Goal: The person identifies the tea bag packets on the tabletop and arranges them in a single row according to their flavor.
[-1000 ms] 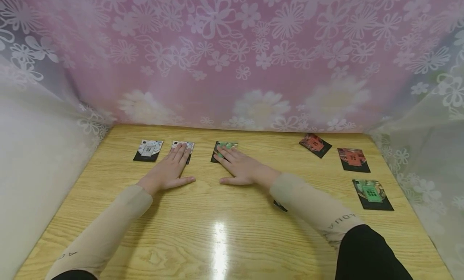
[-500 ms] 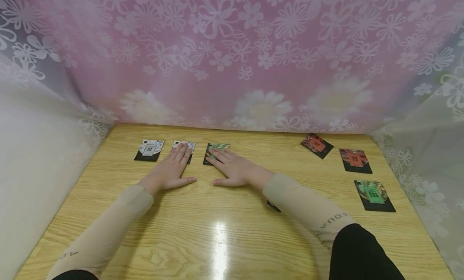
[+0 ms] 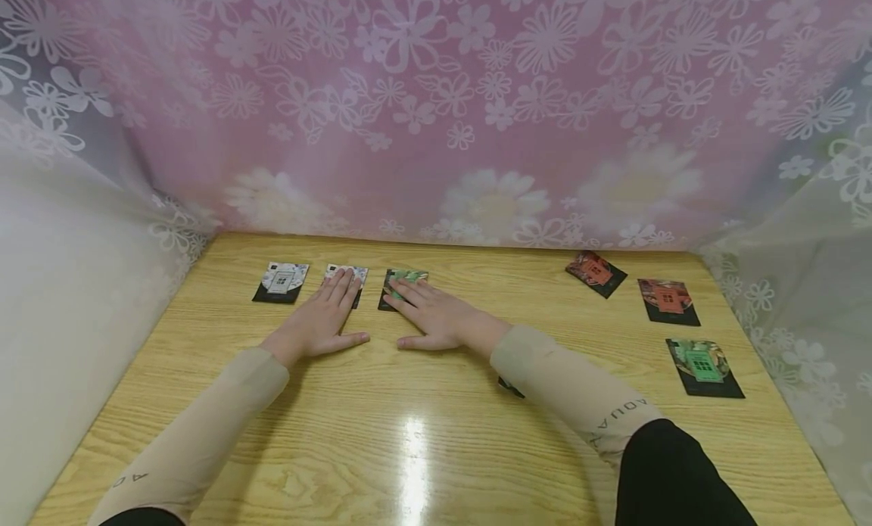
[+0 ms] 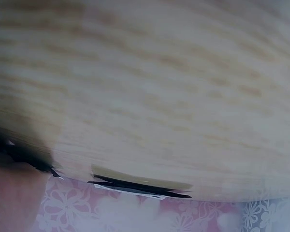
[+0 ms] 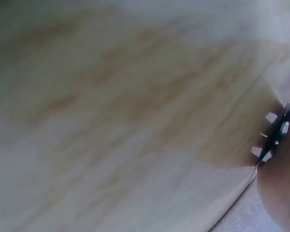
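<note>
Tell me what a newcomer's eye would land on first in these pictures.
Two hands lie flat on the far part of the wooden table: the left hand presses a white-patterned card, and the right hand presses a green-patterned card close beside it. Another white card lies further left, while two red cards and a green card sit at the right. A pink flowered curtain fills the background.

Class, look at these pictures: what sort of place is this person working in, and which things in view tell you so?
Probably a small curtained-off tabletop work area, not a lived-in room. A wooden table is hemmed in by a pink flowered curtain, and small picture cards lie spread on it under both hands.
</note>
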